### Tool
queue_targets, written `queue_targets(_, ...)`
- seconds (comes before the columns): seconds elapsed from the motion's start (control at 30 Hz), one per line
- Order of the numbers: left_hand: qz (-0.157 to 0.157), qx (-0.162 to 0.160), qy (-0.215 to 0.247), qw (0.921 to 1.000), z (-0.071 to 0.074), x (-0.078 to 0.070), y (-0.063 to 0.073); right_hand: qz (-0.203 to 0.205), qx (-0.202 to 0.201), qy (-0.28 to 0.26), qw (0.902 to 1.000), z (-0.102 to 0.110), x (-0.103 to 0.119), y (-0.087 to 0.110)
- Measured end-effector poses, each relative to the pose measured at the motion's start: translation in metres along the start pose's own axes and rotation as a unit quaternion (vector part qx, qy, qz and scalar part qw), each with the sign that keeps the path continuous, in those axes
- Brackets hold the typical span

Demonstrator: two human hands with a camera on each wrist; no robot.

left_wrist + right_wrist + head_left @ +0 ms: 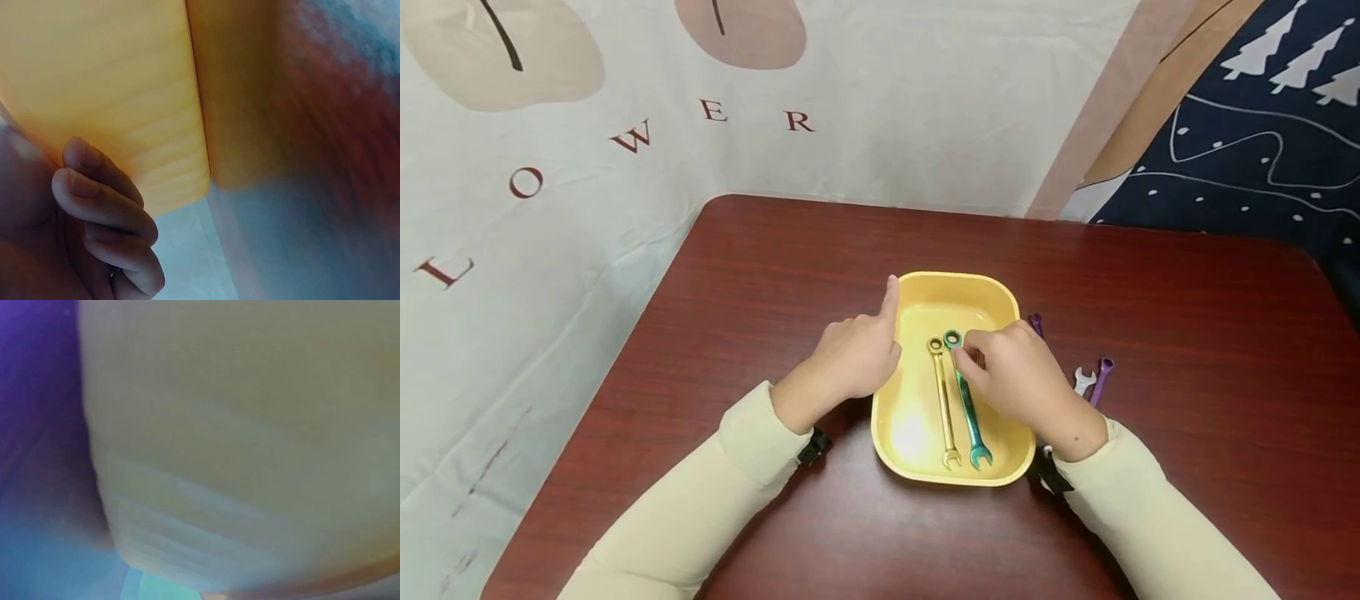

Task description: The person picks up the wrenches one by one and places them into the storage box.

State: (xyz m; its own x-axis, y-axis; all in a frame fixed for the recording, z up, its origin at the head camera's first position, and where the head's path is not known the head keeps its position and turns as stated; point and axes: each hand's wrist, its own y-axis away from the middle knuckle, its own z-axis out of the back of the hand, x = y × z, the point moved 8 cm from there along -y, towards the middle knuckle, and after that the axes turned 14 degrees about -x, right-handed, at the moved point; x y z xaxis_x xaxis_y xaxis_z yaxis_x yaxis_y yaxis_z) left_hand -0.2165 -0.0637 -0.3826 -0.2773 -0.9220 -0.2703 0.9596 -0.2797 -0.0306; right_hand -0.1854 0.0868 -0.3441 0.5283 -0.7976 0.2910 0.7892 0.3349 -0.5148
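Observation:
A yellow tray (917, 304) sits on the table. My left hand (856, 354) holds its left rim, one finger extended along the edge; in the left wrist view, curled fingers (106, 194) show beside the tray's outer wall. Inside lie a gold wrench (943, 400) and a teal wrench (967, 408), side by side, ring ends away from me. My right hand (1018, 371) reaches over the right rim, fingers curled, thumb and index finger pinching the teal wrench just below its ring. The right wrist view is filled mostly by the tray's outer wall (250, 444).
Right of the tray, partly behind my right hand, lie a purple wrench (1101, 382), a silver wrench (1083, 381) and another purple piece (1036, 322). The dark red wooden table (805, 250) ends at a printed cloth backdrop (925, 125).

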Motion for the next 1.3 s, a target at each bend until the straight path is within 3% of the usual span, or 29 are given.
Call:
queue_targets(0.53, 0.002, -0.001, 0.004, 1.0000, 0.000, 0.000, 0.000, -0.013, -0.064, -0.009, 0.9978, 0.030, -0.009, -0.005)
queue_targets(0.87, 0.001, -0.002, 0.001, 1.0000, 0.002, 0.000, 0.000, -0.068, -0.112, -0.010, 0.9913, 0.051, -0.030, -0.010)
queue_targets(1.1, 0.000, -0.001, 0.003, 1.0000, 0.001, 0.000, 0.000, -0.118, -0.106, -0.002, 0.9873, 0.056, -0.046, -0.010)
queue_targets(1.3, -0.003, -0.004, 0.010, 0.9999, 0.002, 0.000, 0.001, -0.135, -0.106, -0.003, 0.9851, 0.057, -0.053, -0.010)
